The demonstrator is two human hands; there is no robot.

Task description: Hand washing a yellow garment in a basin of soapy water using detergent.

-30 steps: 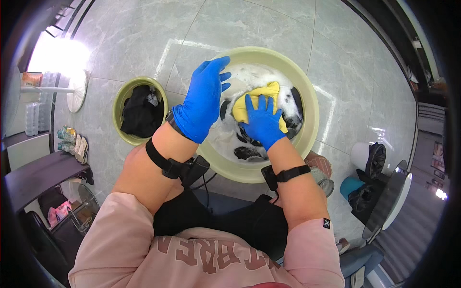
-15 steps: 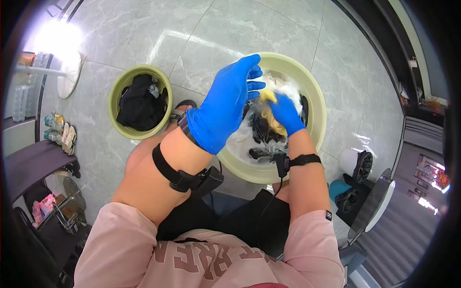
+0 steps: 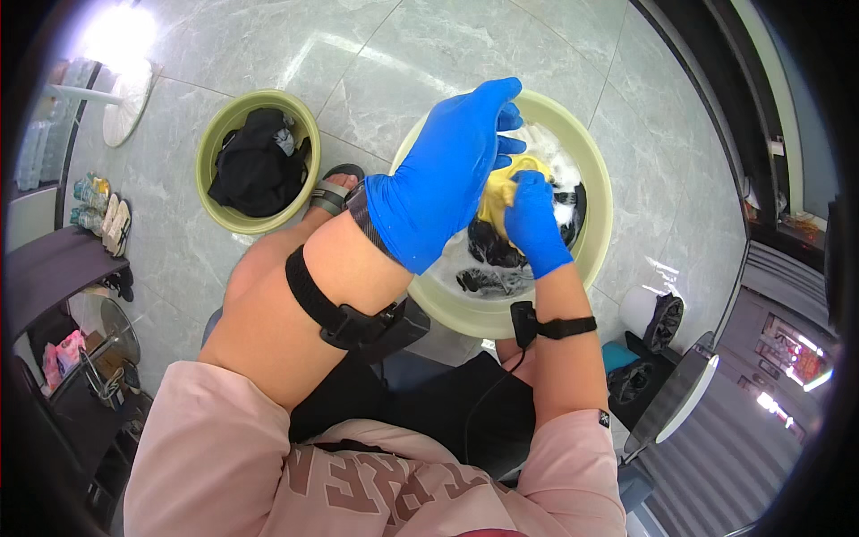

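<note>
Both my hands wear blue rubber gloves over a large pale green basin (image 3: 593, 255) of foamy water. My right hand (image 3: 537, 222) is closed round a bunched yellow cloth (image 3: 495, 199), with a fold standing up beyond its knuckles. Higher and to the left, my left hand (image 3: 456, 166) is tilted on edge with its fingers loosely bent and apart. Its fingertips are close to the cloth; whether they touch it is hard to tell. Dark wet laundry (image 3: 492, 246) lies in the suds below, and white foam (image 3: 553, 148) covers the far side.
A smaller green tub (image 3: 208, 197) holding black clothes (image 3: 261, 166) stands on the grey tile floor to the left. My sandaled foot (image 3: 338, 183) is between the two. A dark shelf (image 3: 63, 268) stands far left, a round-topped stand (image 3: 671, 398) at right.
The view has shifted slightly. My right fist has turned upright and pulled the yellow cloth up toward my left hand. My left hand has moved right and farther from me.
</note>
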